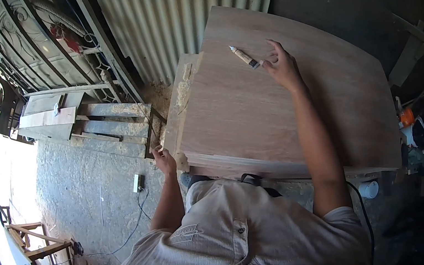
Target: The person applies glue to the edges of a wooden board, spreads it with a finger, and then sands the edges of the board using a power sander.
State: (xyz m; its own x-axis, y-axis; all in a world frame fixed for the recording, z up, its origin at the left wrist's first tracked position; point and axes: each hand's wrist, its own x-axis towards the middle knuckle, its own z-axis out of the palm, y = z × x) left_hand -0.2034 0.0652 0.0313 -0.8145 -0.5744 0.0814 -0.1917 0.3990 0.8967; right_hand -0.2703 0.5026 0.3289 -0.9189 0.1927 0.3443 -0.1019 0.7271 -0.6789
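A large wooden panel (252,103) with a brownish face lies in front of me, on top of what looks like a stack of boards. On its upper part rests a small tube (244,57) with a pale nozzle and a dark end. My right hand (282,67) is just right of the tube, above the panel, its fingers apart and nothing visible in it. Left of the panel's near left corner is my left hand (163,160), its fingers bent near the thumb; whether it holds anything is too small to tell.
A slatted bench (113,111) stands at the left, with a power box (138,183) and cable on the floor below it. Corrugated metal (175,15) rises behind the panel. A white cup-like container (368,190) and an orange object (406,118) are at the right.
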